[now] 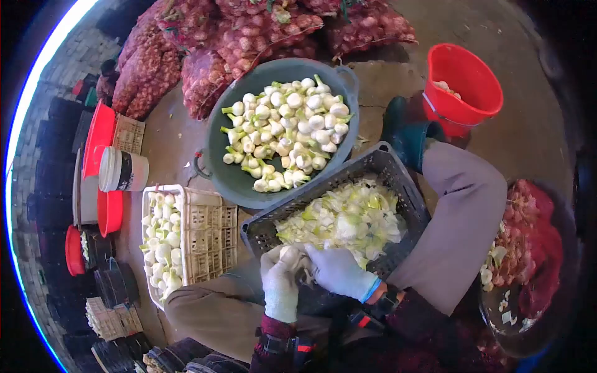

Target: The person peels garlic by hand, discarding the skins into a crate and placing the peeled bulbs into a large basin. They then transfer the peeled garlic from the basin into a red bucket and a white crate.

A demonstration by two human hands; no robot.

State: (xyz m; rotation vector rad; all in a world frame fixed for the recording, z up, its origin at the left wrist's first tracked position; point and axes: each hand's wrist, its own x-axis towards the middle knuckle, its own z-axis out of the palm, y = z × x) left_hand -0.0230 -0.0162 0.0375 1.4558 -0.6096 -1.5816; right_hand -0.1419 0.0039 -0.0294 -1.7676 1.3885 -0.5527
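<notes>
In my gloved left hand [280, 283] is a pale garlic bulb [290, 255], gripped between the fingers and thumb. My gloved right hand [341, 272] meets it from the right, its fingers closed by the bulb; what they pinch, if anything, is hidden. Just beyond both hands, a dark plastic crate [407, 186] sits tilted before my knees, with loose garlic skins [345, 217] heaped inside. Behind that crate stands a large grey-green tub [217, 168] filled with trimmed garlic bulbs [292, 127] with short green stems.
To the left, a white crate [208, 227] holds more bulbs. Red mesh sacks [236, 43] of garlic lie at the back. A red bucket [463, 87] stands at right, near my green boot [410, 133]. Another mesh sack [528, 242] lies by my right knee. Buckets and crates line the left.
</notes>
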